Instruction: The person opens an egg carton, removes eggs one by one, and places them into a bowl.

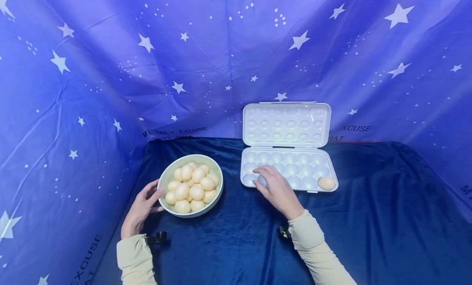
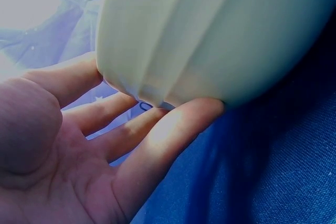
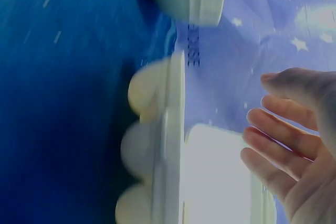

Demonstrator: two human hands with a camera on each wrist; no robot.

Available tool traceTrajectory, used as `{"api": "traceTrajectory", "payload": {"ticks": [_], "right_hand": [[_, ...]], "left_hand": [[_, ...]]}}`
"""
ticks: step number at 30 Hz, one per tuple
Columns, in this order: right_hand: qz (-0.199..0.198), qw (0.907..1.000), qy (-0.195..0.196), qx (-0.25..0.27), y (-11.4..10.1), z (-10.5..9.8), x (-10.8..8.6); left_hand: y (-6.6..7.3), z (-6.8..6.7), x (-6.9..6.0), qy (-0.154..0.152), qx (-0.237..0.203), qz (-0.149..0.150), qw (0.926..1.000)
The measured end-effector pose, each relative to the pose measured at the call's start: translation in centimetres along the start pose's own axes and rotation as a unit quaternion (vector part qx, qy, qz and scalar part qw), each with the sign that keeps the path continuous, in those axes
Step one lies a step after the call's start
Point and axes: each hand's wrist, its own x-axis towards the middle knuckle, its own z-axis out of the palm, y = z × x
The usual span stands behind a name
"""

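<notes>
My left hand rests against the left side of a pale green bowl. In the left wrist view its spread, fairly straight fingers touch the bowl's lower wall. Several cream-coloured eggs are heaped in the bowl. Over the left front part of an opened white egg carton hovers my right hand. Its fingers are extended in the right wrist view, and no egg shows in them. One egg sits in the carton's front right cup. The right hand hides some front cups.
The carton's lid stands raised at the back, close to a blue star-patterned cloth. Dark blue fabric covers the table. Beside each wrist is a small black camera mount.
</notes>
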Motion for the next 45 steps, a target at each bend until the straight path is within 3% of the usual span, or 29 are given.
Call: {"api": "traceTrajectory", "payload": {"ticks": [12, 20, 29, 35, 45], "right_hand": [[0.085, 0.9949, 0.05, -0.018, 6.0, -4.1, -3.3], [0.138, 0.9874, 0.068, -0.036, 8.0, -6.1, -4.1], [0.207, 0.9745, 0.036, -0.079, 9.4, -7.6, -5.1], [0.239, 0.9679, 0.006, -0.077, 10.6, -7.8, -5.8], [0.224, 0.9708, -0.024, -0.082, 10.5, -8.5, -5.9]], "left_hand": [[-0.6, 0.5, 0.2, -0.002, 0.004, -0.005, 1.0], [-0.6, 0.3, 0.1, 0.002, -0.001, -0.011, 0.9999], [-0.7, 0.1, 0.1, 0.008, -0.002, -0.011, 0.9999], [-0.6, 0.0, 0.1, 0.01, 0.001, -0.012, 0.9999], [-0.3, -0.1, 0.2, 0.006, 0.002, -0.001, 1.0]]}}
